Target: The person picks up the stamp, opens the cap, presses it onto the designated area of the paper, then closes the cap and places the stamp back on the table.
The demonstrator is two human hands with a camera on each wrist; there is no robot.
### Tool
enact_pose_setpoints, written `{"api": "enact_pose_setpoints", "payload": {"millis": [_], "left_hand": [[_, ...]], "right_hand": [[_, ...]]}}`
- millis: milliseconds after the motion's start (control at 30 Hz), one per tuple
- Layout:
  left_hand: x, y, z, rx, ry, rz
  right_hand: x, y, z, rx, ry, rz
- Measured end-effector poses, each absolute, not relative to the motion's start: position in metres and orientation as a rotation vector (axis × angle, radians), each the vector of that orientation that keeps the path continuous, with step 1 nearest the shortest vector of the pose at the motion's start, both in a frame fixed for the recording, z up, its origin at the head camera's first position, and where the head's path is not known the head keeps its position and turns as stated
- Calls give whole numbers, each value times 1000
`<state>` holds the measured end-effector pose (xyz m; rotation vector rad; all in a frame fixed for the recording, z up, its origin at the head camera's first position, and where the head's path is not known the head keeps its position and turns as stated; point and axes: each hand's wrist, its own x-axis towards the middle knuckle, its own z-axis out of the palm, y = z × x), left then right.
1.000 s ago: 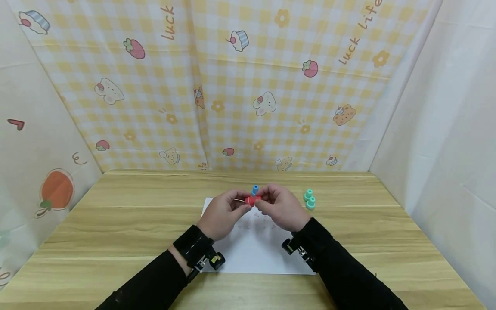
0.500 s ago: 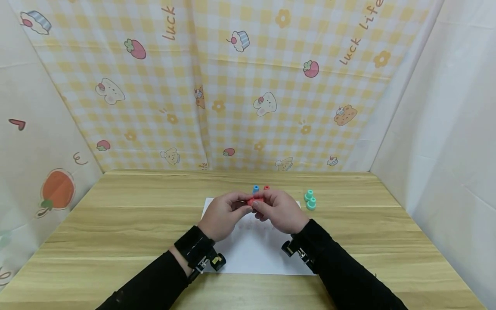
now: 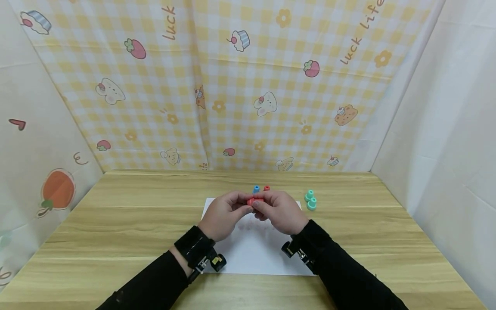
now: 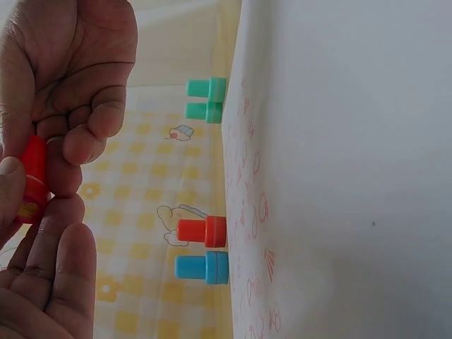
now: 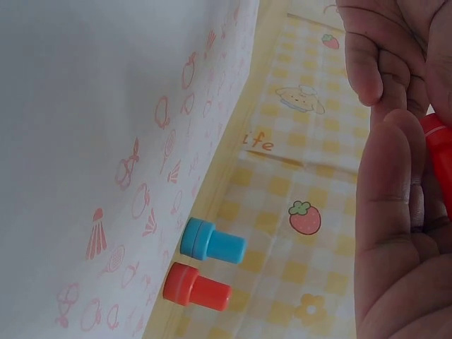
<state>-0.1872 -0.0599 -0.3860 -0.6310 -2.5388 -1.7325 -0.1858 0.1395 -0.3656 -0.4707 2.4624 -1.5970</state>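
Observation:
Over the paper's far edge, my left hand [image 3: 221,217] and right hand [image 3: 286,213] meet around one small red toy stamp [image 4: 34,185]. Thumb and fingers of each hand pinch it, the left at one end and the right at the other. In the right wrist view only part of this stamp shows, at the right border. Beyond the hands stand a blue stamp [image 5: 213,241] and a second red stamp [image 5: 196,287], side by side and upright. The white paper [image 3: 263,254] beneath bears several rows of small red prints, shuttlecocks and rackets among them [image 5: 97,234].
Two mint-green stamps [image 3: 310,195] stand close together on the wooden table [image 3: 147,215], right of the paper's far corner. A yellow checked cloth [image 3: 232,86] hangs behind the table's back edge. White cloth [image 3: 434,129] closes off the sides.
My right hand has shifted slightly left, closer to the left hand along the held red stamp. The second red stamp behind it has come into view. Since half a second ago, almost nothing moves.

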Motion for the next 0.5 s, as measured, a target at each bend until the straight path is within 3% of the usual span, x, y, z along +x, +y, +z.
{"api": "enact_pose_setpoints", "payload": {"millis": [500], "left_hand": [[-188,-61,-387,-628,-2529,-1758]], "right_hand": [[-184,138,-366,-500,2495,-1564]]}}
